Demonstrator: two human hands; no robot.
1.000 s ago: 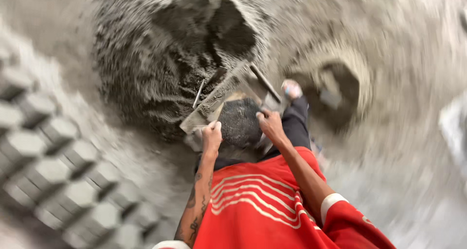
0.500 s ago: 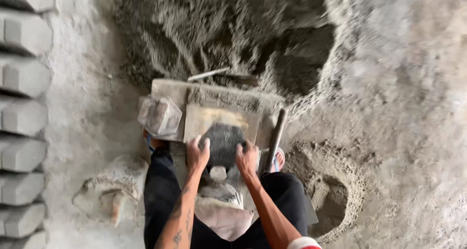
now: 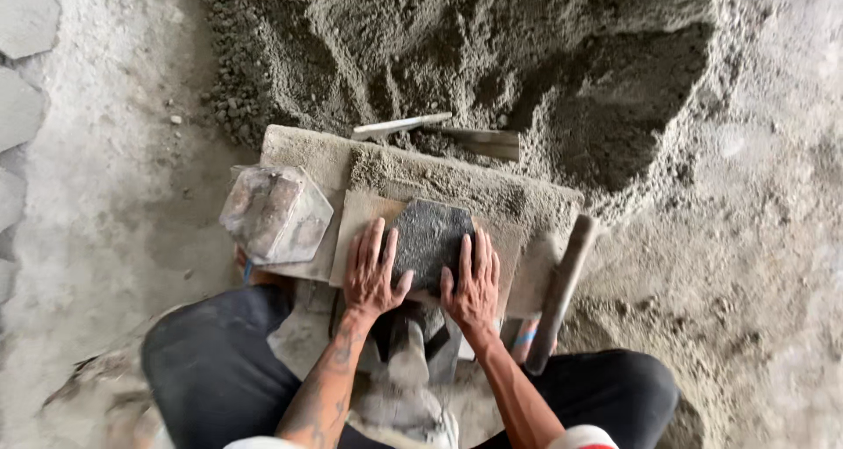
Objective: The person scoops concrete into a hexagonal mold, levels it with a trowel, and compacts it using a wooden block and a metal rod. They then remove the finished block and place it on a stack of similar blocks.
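- Fingers (image 3: pixel 376 243) of the left hand (image 3: pixel 373 273) lie spread flat along the left edge of a dark hexagonal block (image 3: pixel 428 241), thumb hooked at its lower left corner.
- Fingers (image 3: pixel 480 256) of the right hand (image 3: pixel 475 287) press flat against the block's right edge; both hands clasp it from the sides, neither one clenched.
- That dark hexagonal block sits in the middle of a thin board (image 3: pixel 360 216), between the two hands.
- Board and block rest on a low, sand-crusted bench (image 3: pixel 307 150) set against a grey sand heap (image 3: pixel 492 54).
- A hexagonal mould (image 3: pixel 275 212), grey and worn, sits on the bench's left end, just beside the left hand.
- A long round handle (image 3: pixel 562 291) leans along the bench's right end.
- A flat blade tool (image 3: pixel 439 131) lies in the sand behind the bench.
- Dark trousers (image 3: pixel 211 370) frame the scene below.
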